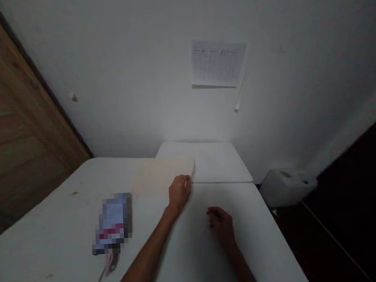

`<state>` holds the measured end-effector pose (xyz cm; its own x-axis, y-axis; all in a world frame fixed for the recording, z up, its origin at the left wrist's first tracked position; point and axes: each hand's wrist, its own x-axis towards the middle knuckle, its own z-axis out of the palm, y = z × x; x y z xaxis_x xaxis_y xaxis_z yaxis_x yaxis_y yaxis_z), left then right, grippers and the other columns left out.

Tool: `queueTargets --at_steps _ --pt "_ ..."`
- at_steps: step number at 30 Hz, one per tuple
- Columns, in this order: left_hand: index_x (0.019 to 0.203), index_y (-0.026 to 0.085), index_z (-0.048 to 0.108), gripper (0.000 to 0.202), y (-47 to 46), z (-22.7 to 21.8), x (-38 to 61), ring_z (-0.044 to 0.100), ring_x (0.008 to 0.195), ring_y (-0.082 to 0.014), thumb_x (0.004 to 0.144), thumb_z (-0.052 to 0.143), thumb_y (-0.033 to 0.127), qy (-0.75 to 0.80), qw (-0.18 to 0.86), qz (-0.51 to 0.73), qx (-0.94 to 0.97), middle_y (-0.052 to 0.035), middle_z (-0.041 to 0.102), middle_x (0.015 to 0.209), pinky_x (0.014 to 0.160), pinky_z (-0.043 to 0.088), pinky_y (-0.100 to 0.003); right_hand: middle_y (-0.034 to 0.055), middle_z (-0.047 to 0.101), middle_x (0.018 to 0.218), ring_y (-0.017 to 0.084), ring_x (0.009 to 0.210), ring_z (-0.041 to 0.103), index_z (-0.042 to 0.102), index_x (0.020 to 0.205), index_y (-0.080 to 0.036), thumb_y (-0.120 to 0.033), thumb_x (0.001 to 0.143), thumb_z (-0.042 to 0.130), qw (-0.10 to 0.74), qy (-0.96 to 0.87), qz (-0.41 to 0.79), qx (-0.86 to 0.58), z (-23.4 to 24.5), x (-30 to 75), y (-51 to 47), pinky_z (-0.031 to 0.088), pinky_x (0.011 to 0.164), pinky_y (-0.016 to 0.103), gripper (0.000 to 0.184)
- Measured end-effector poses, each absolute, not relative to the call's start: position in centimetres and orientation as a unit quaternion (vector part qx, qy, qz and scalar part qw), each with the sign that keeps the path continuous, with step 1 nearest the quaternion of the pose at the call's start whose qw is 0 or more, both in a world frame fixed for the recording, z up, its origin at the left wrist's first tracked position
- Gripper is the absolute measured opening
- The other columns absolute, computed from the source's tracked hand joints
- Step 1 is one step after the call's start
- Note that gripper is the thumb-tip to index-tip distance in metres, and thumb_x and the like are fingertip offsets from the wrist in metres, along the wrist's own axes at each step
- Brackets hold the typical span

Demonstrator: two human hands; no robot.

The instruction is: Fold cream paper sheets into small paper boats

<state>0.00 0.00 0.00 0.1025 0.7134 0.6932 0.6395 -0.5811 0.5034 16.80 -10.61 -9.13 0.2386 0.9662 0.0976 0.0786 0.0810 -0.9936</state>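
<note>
A broad white tabletop is carrying a thin cream, roughly rectangular sheet toward its far side and a pixelated blue-and-red packet nearer left. The left hand is touching the sheet's right edge; whether its grip is pinching, I cannot tell. The right hand is curling loosely, grip released; it could usefully be steadying the sheet.

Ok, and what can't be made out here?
Head view throughout:
Wall paper: print too small and blurred.
Blue item: details masked by pixelation.
Left hand: whether its grip holds the cream sheet, hidden by its own fingers.
Right hand: whether it holds anything, shadowed.
Forearms: cut off by the bottom edge.
</note>
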Motion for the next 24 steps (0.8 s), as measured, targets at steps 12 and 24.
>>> queueTargets --at_steps 12,24 --pt "0.085 0.018 0.067 0.014 -6.0 6.0 0.0 0.061 0.065 -0.0116 0.088 0.059 0.028 0.403 0.189 0.581 0.681 -0.0022 0.066 0.081 0.052 0.05 -0.02 0.0103 0.072 0.088 0.017 0.061 0.062 0.069 0.096 -0.016 -0.055 0.064 0.072 0.585 -0.376 0.487 -0.529 -7.2 17.5 -9.6 0.052 0.054 0.028 0.05" --pt "0.079 0.018 0.064 0.024 -7.9 8.5 -0.8 0.055 0.055 -0.0065 0.064 0.08 0.028 0.328 0.537 0.733 0.26 0.0046 0.062 0.076 0.037 0.038 -0.014 0.0076 0.071 0.096 0.022 0.079 0.069 0.049 0.126 -0.024 -0.052 0.069 0.074 0.564 -0.197 0.703 -0.386 -6.7 15.8 -9.2 0.052 0.075 0.038 0.068"
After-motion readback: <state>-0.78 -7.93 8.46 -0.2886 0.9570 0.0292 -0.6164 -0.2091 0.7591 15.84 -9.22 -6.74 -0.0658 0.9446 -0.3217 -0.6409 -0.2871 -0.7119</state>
